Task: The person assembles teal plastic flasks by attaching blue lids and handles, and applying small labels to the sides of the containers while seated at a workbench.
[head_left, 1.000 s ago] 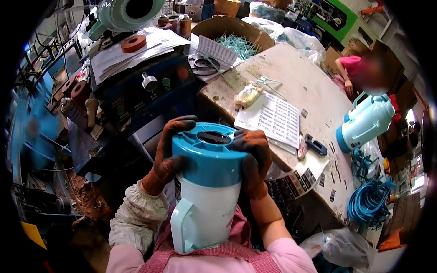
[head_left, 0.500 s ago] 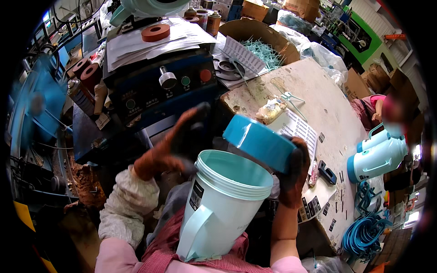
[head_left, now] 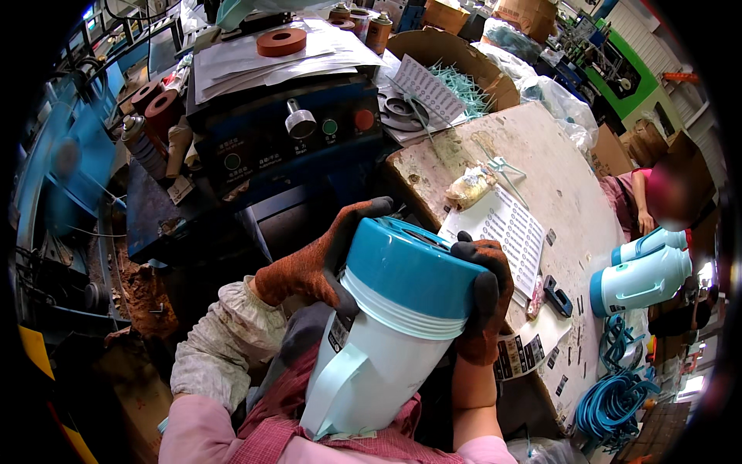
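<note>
A pale blue jug (head_left: pixel 386 379) with a side handle stands tilted in my lap, its threaded upper end showing as several ridges. Over that end sits a teal screw cap (head_left: pixel 406 271), with part of the thread visible below its edge. My left hand (head_left: pixel 317 267), in an orange-brown glove with dark fingers, grips the cap's left side, thumb low against the jug. On the right side, my gloved right hand (head_left: pixel 487 294) is closed round the cap, its fingertips over the top edge. A dark label (head_left: pixel 337 334) on the jug is partly covered by my left thumb.
A worktable (head_left: pixel 541 155) to the right bears a printed sheet (head_left: pixel 502 232), a black tool (head_left: pixel 556 297) and two more jugs (head_left: pixel 634 282). Teal straps (head_left: pixel 614 414) lie beside it. Ahead stands a control box (head_left: pixel 286 139). Another person (head_left: pixel 630 193) is at the far right.
The teal cap has come down from my raised right hand onto the jug's threaded end. My left hand has moved right from open air and now grips the cap.
</note>
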A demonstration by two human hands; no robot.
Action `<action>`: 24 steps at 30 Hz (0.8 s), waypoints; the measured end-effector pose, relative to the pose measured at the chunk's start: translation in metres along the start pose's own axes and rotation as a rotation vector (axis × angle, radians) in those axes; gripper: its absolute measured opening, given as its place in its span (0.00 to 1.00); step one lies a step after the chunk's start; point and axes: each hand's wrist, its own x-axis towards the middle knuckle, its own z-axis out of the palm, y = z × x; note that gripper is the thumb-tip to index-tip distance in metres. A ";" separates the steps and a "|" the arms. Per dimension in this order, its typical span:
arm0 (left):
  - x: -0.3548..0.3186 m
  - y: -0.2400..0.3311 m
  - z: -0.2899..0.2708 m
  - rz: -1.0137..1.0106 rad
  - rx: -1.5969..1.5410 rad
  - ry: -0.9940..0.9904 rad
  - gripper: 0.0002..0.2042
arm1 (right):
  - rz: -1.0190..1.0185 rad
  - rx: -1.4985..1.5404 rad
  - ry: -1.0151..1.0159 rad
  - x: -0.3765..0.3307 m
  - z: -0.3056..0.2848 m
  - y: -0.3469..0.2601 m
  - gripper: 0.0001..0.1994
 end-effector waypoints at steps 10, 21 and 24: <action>-0.011 -0.005 0.000 0.000 -0.051 0.130 0.65 | -0.009 0.025 -0.019 0.002 0.009 0.009 0.17; -0.013 0.056 -0.011 0.383 0.925 -0.027 0.50 | -0.168 -0.200 -0.139 -0.020 0.004 -0.019 0.44; 0.003 0.087 0.025 0.210 0.917 -0.085 0.47 | -0.189 -0.354 -0.237 -0.021 -0.009 -0.026 0.57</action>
